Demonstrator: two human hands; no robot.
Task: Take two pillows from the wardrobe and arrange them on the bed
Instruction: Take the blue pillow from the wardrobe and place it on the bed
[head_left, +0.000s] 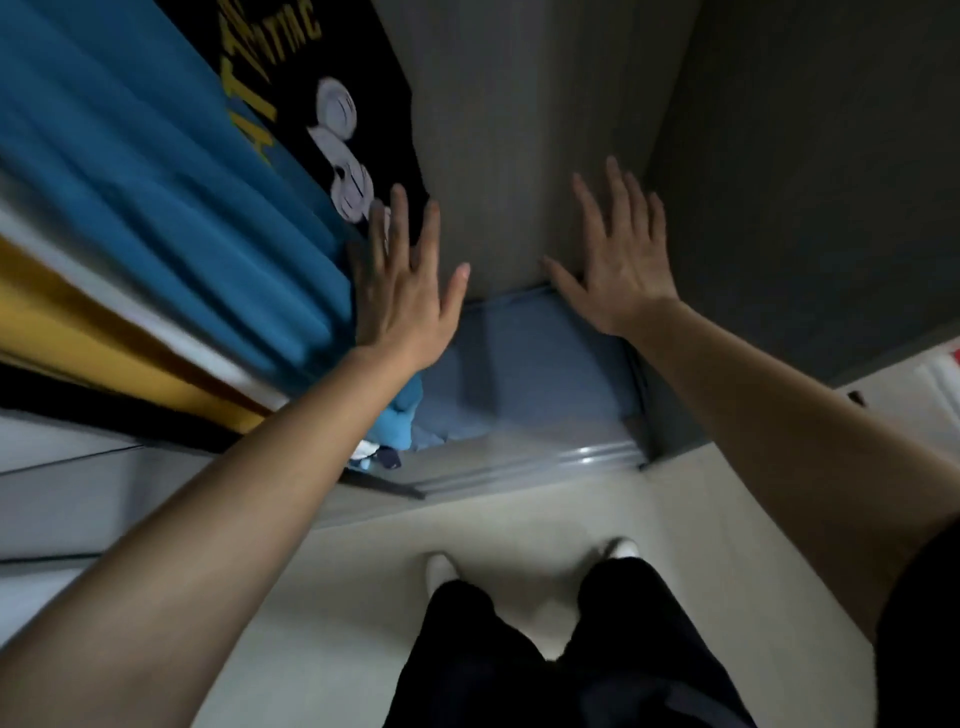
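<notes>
I look down into an open wardrobe (519, 130). A blue pillow (530, 364) lies on its floor, under both of my hands. My left hand (405, 291) is stretched out with fingers spread, against the hanging blue garment (156, 197). My right hand (618, 260) is also spread wide, above the pillow's far right corner near the wardrobe's grey inner wall. Neither hand holds anything. I see only one pillow; the bed is out of view.
Hanging clothes fill the left: a black printed shirt (332, 104), white and yellow garments (78, 322). A small blue plush toy (395, 421) lies at the pillow's near left. A door track (519, 462) edges the wardrobe. My legs (545, 649) stand on pale floor.
</notes>
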